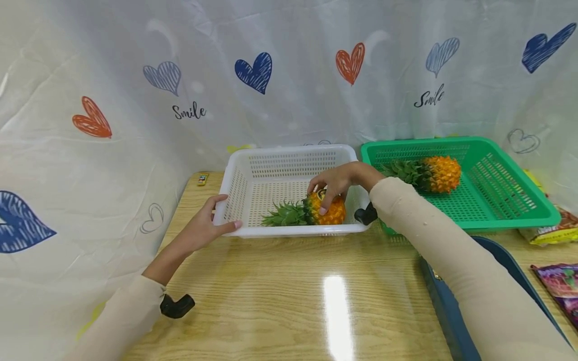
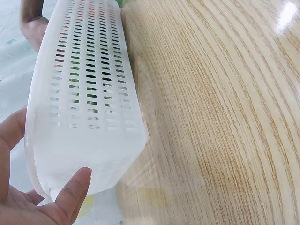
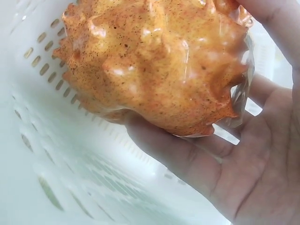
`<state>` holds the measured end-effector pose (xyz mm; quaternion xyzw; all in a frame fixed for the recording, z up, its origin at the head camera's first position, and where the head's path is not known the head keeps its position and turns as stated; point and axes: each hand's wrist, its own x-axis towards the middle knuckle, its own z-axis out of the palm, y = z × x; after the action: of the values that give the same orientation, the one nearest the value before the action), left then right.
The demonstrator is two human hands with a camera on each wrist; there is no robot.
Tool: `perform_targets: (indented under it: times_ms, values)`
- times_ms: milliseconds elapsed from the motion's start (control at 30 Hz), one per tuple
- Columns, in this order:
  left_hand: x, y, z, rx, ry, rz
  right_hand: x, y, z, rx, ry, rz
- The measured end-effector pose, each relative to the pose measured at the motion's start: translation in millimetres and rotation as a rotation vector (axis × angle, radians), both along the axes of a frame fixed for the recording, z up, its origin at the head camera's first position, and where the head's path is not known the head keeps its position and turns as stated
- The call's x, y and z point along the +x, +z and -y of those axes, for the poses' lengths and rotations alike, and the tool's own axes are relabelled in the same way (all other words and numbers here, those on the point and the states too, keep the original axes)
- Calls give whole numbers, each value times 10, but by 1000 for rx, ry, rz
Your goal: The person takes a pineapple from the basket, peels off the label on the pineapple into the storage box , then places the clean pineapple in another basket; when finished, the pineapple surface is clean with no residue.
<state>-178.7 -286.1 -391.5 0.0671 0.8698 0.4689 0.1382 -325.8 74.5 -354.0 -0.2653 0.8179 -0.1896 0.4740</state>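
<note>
A white plastic basket [image 1: 289,231] with slotted walls stands on the table. My left hand [image 1: 211,223] grips its left end, thumb and fingers at the rim; in the left wrist view a fingertip [image 2: 83,177] presses against the outer wall. Inside lies a small orange pineapple [image 1: 334,213] with green leaves pointing left. Reaching in from the right, my right hand [image 1: 336,181] holds the pineapple's body between thumb and fingers. Close up in the right wrist view, the spiky fruit [image 3: 154,61] looks glossy, with a clear wrapper at one side.
A green basket [image 1: 469,220] to the right holds another pineapple [image 1: 442,174]. Under my right forearm is a dark blue tray [image 1: 435,301]. Colourful snack packets [image 1: 560,286] lie at the far right, a small yellow packet [image 1: 202,179] at the back left. A heart-printed curtain [image 1: 298,115] hangs behind.
</note>
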Motion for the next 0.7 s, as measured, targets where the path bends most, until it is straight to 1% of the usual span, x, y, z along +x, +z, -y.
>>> perform_targets:
  times_ms: [167,433,700]
  values:
    - [-7,-8,2,9,-6,-3,20,35,8,34,9,1]
    - [-6,-7,-2,11,-2,-8,20,45,35,78,13,11]
    - [-2,7,-12,3,8,0,10,34,39,75,33,22]
